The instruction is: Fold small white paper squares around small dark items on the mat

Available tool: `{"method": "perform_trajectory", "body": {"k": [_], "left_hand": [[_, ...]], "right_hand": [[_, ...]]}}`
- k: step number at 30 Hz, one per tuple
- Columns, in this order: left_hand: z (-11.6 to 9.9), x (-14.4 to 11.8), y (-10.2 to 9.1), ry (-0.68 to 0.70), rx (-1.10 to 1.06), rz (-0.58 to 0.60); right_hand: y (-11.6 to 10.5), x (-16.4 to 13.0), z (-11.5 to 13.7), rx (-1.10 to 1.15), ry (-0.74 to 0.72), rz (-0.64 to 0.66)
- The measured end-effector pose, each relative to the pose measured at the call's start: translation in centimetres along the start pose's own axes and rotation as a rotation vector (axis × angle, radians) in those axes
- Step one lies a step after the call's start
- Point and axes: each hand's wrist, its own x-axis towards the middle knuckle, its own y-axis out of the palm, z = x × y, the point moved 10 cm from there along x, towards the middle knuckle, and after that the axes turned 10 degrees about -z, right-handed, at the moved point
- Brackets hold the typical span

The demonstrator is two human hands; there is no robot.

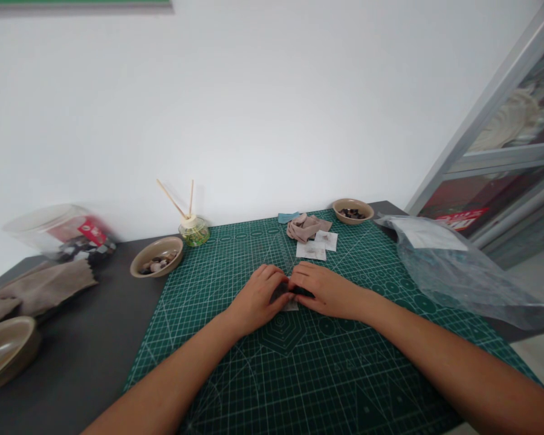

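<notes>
**A:** What sits at the middle of the green gridded cutting mat [326,362]?

**B:** Both hands, meeting fingertip to fingertip over a small flat whitish packet [291,306]. The packet lies on the mat, midway between the table's left and right edges; only a corner shows below the fingers, with something dark between the fingertips that cannot be made out.

**A:** And the hands' state?

**B:** The left hand [258,299] is curled, its fingers drawn together and pinching at the packet's left side. The right hand [329,290] lies flatter, fingers extended and close together, pressing on the packet from the right. Judged from this, the flat hand steadies it while the curled one works at it.

**A:** Why the surrounding layout?

**B:** Probably for reach. Two more white packets [317,246] and a crumpled beige cloth [304,227] lie just beyond the hands. A tan bowl of dark pieces [352,211] stands near the far right corner; a tan bowl of mixed pieces [156,257] sits at the mat's left edge, beside a glass reed diffuser [193,229]. A clear plastic bag [457,272] drapes over the right edge.
</notes>
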Motion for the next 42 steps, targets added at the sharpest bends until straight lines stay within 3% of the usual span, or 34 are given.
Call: {"method": "perform_trajectory", "body": {"k": [42], "left_hand": [[0.17, -0.01, 0.11, 0.004, 0.001, 0.001]], "right_hand": [[0.11, -0.08, 0.10, 0.009, -0.014, -0.004]]}}
